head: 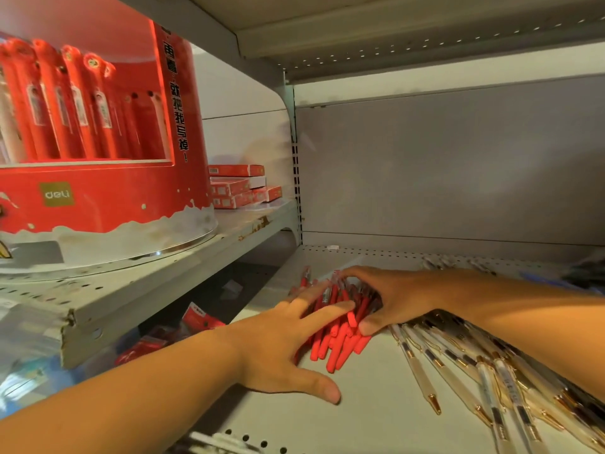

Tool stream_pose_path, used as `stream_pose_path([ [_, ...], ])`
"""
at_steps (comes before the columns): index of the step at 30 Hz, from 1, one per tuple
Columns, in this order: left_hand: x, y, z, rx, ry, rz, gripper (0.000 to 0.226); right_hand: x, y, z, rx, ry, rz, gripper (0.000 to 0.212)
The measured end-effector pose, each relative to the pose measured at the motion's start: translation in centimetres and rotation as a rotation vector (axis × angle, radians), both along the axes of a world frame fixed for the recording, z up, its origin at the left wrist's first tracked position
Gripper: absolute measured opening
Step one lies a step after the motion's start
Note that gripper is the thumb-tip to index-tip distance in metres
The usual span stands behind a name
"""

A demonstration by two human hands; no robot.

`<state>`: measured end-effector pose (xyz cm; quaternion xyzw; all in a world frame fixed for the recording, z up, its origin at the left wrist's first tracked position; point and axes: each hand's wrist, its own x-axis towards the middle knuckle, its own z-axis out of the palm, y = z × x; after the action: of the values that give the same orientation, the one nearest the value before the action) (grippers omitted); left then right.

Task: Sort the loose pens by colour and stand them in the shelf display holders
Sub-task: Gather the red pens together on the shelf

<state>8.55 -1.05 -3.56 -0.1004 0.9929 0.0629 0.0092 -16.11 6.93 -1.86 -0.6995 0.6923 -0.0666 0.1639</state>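
At frame centre, the red pens (340,344) lie bunched on the shelf (360,417). The left hand (281,342) presses them with straight fingers; the right hand (396,299) curls round the bundle. Gold-tipped pens (458,362) fan out lower right.

We read "deli" on a tan logo (57,194) on the red holder (108,211). Black Chinese characters (178,99) ending in "!" run down its side. The labels on the boxes (240,186) are too small for us to read.
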Motion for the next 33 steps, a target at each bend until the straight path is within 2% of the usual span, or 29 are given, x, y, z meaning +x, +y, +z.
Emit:
stream_pose_path([
  [3,-1.2,0.1,0.1,-0.072,0.076,0.000,0.089,0.9,0.0,-0.6,-0.067,-0.055,0.105,0.090],
  [6,-1.8,-0.1,0.2,-0.095,0.083,0.004,0.079,1.7,0.4,-0.9,-0.144,-0.106,0.170,0.067],
  [8,-1.9,-0.2,0.2,-0.098,0.084,0.020,0.073,1.9,0.9,-0.8,-0.169,-0.116,0.177,0.064],
  [11,-1.8,-0.1,0.0,-0.092,0.081,0.033,0.072,1.4,1.2,-0.5,-0.213,-0.072,0.177,0.070],
  [14,-1.6,-0.2,0.0,-0.043,0.081,0.014,0.082,0.2,0.9,-0.3,-0.134,0.000,-0.058,0.085],
  [16,-1.5,-0.2,0.0,-0.025,0.077,-0.008,0.086,0.0,0.9,0.0,-0.064,-0.048,-0.157,0.083],
  [20,-2.1,0.2,-0.1,-0.055,0.074,0.012,0.082,0.8,0.9,0.4,0.011,-0.141,-0.117,0.078],
  [28,-2.7,0.2,-0.5,-0.145,0.035,0.091,0.083,0.8,0.4,-0.6,-0.084,-0.375,-0.174,0.088],
  [33,-2.7,0.1,-0.5,-0.155,0.032,0.076,0.083,-1.3,-2.0,-0.1,-0.169,-0.404,-0.226,0.096],
])
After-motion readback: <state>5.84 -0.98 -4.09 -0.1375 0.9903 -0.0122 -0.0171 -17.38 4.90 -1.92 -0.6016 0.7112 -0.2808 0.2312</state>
